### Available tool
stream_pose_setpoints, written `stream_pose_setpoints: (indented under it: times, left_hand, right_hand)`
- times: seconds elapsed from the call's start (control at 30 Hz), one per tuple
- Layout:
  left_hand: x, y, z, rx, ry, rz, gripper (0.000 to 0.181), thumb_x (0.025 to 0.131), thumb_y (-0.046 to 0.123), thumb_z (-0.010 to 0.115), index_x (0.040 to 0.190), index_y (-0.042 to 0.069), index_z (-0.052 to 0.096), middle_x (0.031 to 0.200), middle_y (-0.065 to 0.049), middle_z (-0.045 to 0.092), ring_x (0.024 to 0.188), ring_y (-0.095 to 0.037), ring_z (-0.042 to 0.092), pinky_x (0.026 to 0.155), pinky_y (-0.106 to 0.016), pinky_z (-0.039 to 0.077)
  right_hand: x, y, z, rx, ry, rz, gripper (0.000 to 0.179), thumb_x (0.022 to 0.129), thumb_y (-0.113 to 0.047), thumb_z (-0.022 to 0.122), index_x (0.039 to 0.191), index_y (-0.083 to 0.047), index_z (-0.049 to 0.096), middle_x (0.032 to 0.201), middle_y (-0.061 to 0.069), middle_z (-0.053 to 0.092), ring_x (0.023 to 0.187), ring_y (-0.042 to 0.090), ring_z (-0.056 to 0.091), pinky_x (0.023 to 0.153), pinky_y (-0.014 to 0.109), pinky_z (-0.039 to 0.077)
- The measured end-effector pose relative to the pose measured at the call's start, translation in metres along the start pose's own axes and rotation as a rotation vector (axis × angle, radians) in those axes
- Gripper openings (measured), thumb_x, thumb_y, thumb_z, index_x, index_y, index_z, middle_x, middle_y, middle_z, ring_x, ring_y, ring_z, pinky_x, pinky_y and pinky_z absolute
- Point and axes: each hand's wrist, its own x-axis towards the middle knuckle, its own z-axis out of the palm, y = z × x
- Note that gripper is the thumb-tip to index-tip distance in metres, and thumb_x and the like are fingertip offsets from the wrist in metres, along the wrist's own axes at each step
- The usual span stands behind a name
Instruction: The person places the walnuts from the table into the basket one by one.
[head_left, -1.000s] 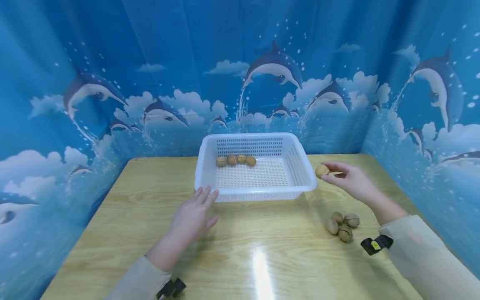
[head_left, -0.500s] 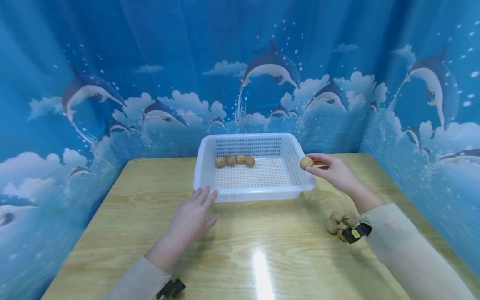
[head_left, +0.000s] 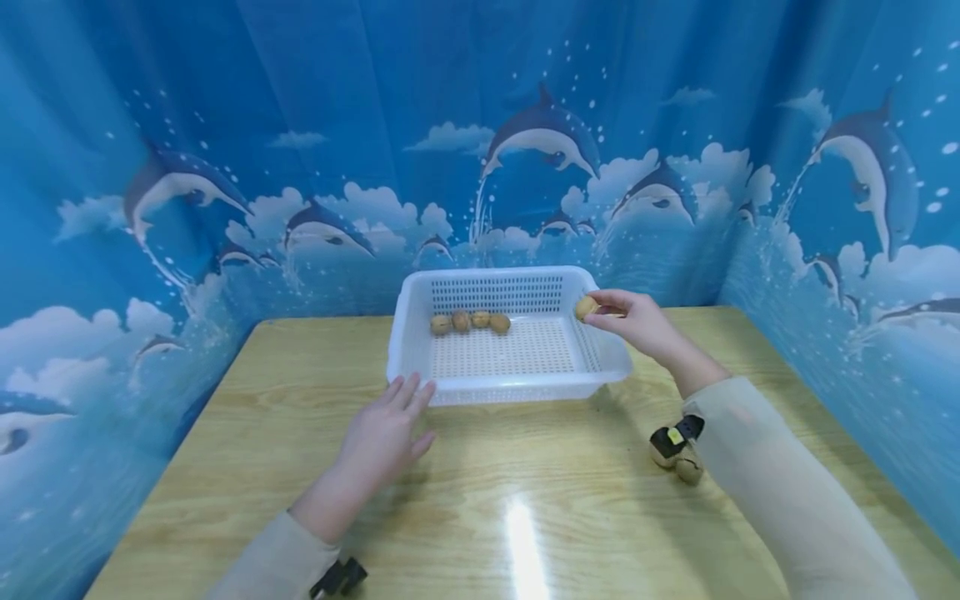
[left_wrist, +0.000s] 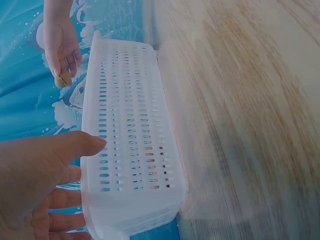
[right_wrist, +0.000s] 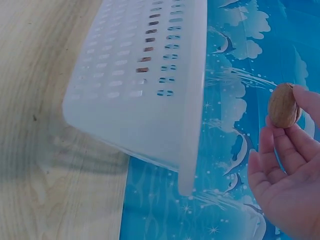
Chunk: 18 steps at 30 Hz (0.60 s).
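My right hand (head_left: pixel 637 323) pinches a walnut (head_left: pixel 586 308) between thumb and fingertips, above the right side of a white plastic basket (head_left: pixel 517 382). The right wrist view shows the brown walnut (right_wrist: pixel 283 106) held higher than the basket's rim. At the basket's front left corner my left hand (head_left: pixel 381 433) lies with its fingers straight, fingertips right at the rim. In the left wrist view its thumb (left_wrist: pixel 90 145) lies along the slotted front wall. Several walnuts (head_left: pixel 480 320) sit in a row at the back left inside the basket.
On the wooden table (head_left: pixel 285 400), a small group of walnuts (head_left: pixel 688 467) lies to the right, partly covered by the right wrist's black camera (head_left: pixel 677 435) and sleeve. A blue dolphin-print curtain (head_left: pixel 337 125) surrounds the table's back and sides.
My right hand has moved left with the walnut, from outside the basket's right edge to over its inside. The forearm now covers part of the loose walnuts. My left hand stays in place.
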Motion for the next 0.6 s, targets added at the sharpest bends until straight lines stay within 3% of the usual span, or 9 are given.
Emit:
stream_pose_setpoints:
  times: [0.37,0.6]
  left_hand:
    - [-0.001,-0.002,0.003,0.017,0.045,0.023,0.07,0.072,0.036,0.078,0.13,0.006,0.054,0.132,-0.021,0.05,0.115,-0.039,0.052,0.082,-0.048,0.053]
    - [0.0,-0.003,0.003,0.029,0.071,0.04,0.07,0.071,0.037,0.079,0.129,0.006,0.055,0.129,-0.022,0.052,0.112,-0.039,0.054,0.079,-0.047,0.054]
  right_hand:
    - [0.029,-0.008,0.0,0.024,-0.02,0.003,0.065,0.089,-0.042,0.06,0.14,-0.007,0.04,0.132,0.016,0.05,0.121,0.032,0.045,0.102,0.054,0.036]
    - [0.049,-0.016,-0.001,0.086,-0.04,0.052,0.064,0.088,-0.045,0.059,0.141,-0.014,0.04,0.137,0.01,0.046,0.128,0.029,0.037,0.105,0.056,0.031]
